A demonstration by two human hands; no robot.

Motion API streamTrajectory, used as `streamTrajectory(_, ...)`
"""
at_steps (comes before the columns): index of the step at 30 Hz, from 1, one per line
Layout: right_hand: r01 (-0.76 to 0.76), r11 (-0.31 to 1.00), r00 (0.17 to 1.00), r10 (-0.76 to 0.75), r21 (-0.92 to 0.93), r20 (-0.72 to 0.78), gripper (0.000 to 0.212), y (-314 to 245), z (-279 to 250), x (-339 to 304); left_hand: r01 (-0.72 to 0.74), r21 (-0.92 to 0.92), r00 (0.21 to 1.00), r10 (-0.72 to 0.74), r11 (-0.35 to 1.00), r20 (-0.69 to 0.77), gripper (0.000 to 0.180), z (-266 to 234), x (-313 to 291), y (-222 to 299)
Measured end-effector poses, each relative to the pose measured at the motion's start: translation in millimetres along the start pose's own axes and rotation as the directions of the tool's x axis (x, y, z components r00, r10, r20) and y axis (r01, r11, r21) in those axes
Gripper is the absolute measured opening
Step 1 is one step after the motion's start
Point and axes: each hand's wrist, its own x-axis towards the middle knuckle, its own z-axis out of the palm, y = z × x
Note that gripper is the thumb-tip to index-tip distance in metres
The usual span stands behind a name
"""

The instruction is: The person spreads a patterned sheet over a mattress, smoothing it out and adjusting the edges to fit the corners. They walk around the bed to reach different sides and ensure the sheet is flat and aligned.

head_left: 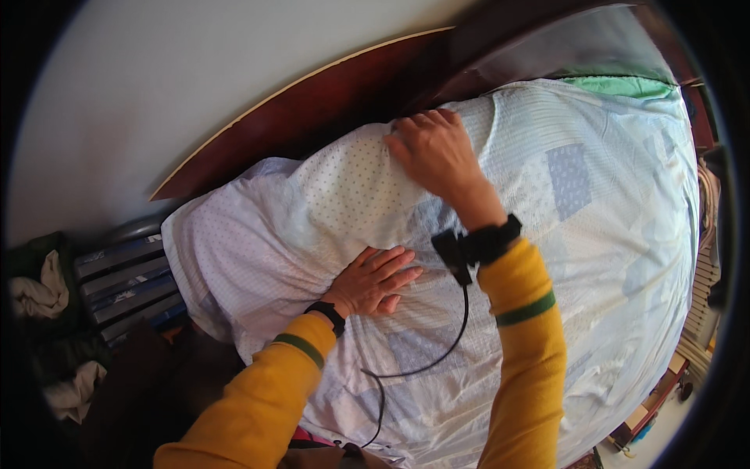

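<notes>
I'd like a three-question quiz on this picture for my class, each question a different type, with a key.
1. True or false: the right hand is nearer the dark red board than the left hand is.
2. The left hand rests on: A) bare slats; B) a pale patterned cover; C) the wall.
3. Fill in the blank: a thin black ____ runs from the device at the right wrist.

Key: 1. True. 2. B. 3. Cable.
</notes>
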Motion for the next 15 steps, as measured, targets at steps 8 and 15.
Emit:
streamTrajectory(8, -0.059, 0.997, 0.991, 0.052, 0.054, 0.120, 0.057, -28, 7, 5, -0.013, -0.054, 1.000, 0.012, 0.998, -0.020, 0.070, 1, -2, -3)
streamTrajectory(15, -0.375, 0.925, 0.920, 0.379, 0.060, -0.098, 0.056, 3, -28, -48, 0.023, 0.051, 0.997, -0.026, 0.998, 0.066, 0.061, -2, 1, 0)
